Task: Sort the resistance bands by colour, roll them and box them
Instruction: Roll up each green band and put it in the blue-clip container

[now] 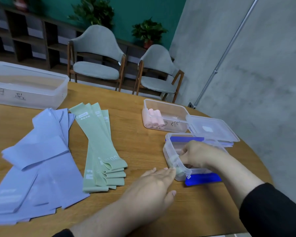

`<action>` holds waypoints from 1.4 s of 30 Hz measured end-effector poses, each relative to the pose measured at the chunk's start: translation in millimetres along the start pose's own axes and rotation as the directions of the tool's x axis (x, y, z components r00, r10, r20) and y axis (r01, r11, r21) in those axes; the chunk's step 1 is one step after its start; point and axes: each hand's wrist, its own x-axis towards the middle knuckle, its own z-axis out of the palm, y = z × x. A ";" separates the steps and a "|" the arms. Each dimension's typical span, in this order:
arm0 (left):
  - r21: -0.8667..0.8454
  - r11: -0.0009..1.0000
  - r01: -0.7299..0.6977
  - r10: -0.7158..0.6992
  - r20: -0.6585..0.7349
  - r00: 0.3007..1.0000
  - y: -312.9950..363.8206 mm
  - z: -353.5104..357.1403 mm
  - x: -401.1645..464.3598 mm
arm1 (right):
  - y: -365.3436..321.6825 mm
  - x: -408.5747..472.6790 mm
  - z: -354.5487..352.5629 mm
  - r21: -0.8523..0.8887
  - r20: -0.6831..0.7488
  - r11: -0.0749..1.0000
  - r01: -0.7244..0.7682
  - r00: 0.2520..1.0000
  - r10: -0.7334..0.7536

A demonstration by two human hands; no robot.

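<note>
Several flat green bands (99, 144) lie stacked mid-table, beside a spread of flat blue-purple bands (39, 156) on the left. Rolled pink bands (154, 118) sit in a clear box (174, 106) at the back. My right hand (196, 154) reaches into a nearer clear box (167, 147) with blue clips and holds a rolled green band (173, 159) against its left corner. My left hand (154, 187) has straight fingers, with the fingertips touching the outside of that box.
A large translucent tub (27, 86) stands at the back left. A clear lid (214, 129) lies beside the pink box. The round wooden table (140, 134) ends close on the right. Two grey chairs (96, 55) stand behind it.
</note>
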 end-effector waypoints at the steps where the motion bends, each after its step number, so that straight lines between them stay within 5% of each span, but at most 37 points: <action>1: 0.009 1.000 -0.007 0.007 0.012 1.000 -1.8 2.5 1.2 | 1.1 0.1 0.4 0.027 0.004 1.000 0.006 1.000 -0.006; 30: 0.098 0.995 0.033 -0.043 0.100 0.994 -7.3 -5.1 11.4 | 14.0 1.8 -6.9 0.166 0.052 0.983 0.078 0.995 -0.087; 35: 0.053 0.998 0.033 -0.032 -0.023 0.999 -0.4 -17.1 -0.7 | 11.0 -4.9 -16.9 0.245 -0.214 0.953 0.178 0.969 -0.125; 38: 0.068 0.998 -0.010 0.024 -0.200 0.979 8.1 -41.8 -19.4 | -7.1 -21.4 -17.4 0.272 -0.502 0.886 0.376 0.841 -0.203; 42: -0.026 0.998 0.059 -0.064 -0.483 0.873 -16.0 -92.9 -33.3 | -54.1 -40.1 10.2 0.271 -0.569 0.712 0.648 0.704 -0.424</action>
